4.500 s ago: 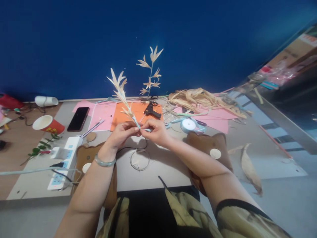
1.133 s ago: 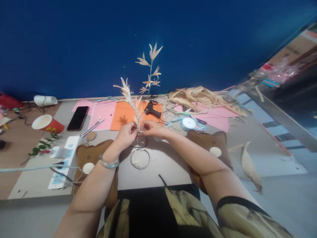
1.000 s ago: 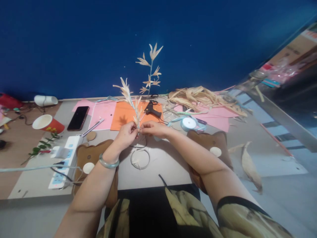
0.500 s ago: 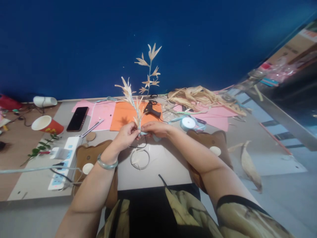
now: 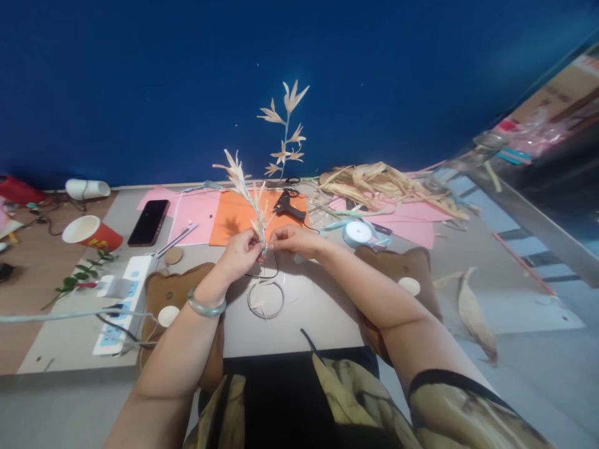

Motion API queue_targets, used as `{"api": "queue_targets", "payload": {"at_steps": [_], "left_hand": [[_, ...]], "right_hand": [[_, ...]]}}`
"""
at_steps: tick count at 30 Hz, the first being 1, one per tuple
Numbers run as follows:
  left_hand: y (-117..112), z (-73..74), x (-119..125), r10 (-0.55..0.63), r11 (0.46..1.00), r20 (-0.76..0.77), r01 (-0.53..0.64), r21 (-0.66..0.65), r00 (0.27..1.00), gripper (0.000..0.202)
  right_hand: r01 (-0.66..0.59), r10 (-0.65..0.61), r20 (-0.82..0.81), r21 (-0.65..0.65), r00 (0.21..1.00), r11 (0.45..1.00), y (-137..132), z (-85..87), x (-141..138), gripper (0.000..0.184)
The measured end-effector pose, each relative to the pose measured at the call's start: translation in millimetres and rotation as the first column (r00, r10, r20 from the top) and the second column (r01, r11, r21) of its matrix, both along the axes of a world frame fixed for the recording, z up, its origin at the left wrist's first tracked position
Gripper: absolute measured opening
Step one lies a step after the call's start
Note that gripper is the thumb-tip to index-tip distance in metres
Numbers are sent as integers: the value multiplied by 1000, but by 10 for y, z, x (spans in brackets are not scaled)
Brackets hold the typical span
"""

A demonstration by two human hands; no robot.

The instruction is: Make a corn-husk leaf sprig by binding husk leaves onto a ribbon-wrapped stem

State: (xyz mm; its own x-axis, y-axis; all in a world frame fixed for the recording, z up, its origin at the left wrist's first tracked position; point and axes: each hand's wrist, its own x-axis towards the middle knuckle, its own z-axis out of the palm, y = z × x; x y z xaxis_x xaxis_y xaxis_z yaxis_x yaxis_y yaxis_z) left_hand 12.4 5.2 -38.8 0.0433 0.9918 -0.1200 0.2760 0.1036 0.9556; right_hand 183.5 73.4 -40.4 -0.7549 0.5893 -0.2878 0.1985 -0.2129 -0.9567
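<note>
My left hand and my right hand meet above the grey table, both pinched at the base of a straw-leaf sprig that stands up between them. The sprig has pale dried leaves on a light blue-wrapped stem and leans left at its top. My right fingers pinch the stem's lower end, where a bit of light blue tape shows. A green bangle sits on my left wrist. A wire ring lies on the table just below my hands.
A second leaf sprig stands upright by the blue wall. Orange paper, pink paper, a black glue gun, tape roll, dried husks, phone, red cup, power strip and brown bear-shaped cushions surround my hands.
Since 4.5 s ago the sprig has swung from leaning far left to more upright, and my hands have closed nearer together at its base. Over the last second only small finger shifts.
</note>
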Motion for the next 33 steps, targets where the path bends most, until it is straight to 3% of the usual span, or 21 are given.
{"api": "queue_targets", "payload": {"at_steps": [2, 5, 10, 17, 23, 33], "left_hand": [[19, -18, 10, 50, 999, -9, -50, -5, 999, 9], [25, -7, 24, 113, 994, 11, -113, 5, 994, 12], [9, 49, 40, 186, 982, 35, -187, 22, 982, 11], [16, 63, 53, 231, 969, 19, -232, 80, 973, 10], [20, -3, 35, 273, 948, -88, -252, 192, 958, 6], [52, -114, 54, 302, 942, 46, -305, 139, 952, 12]], "right_hand": [[100, -106, 25, 178, 994, 979, -66, -6, -46, 27], [243, -257, -15, 379, 966, 893, -185, -18, -123, 21], [336, -335, -75, 400, 939, 853, -305, -18, -188, 21], [367, -371, -74, 416, 926, 832, -333, -38, -210, 23], [362, -412, -57, 598, 909, 715, -374, -95, -234, 15], [276, -382, -25, 735, 924, 619, -366, -94, -220, 15]]}}
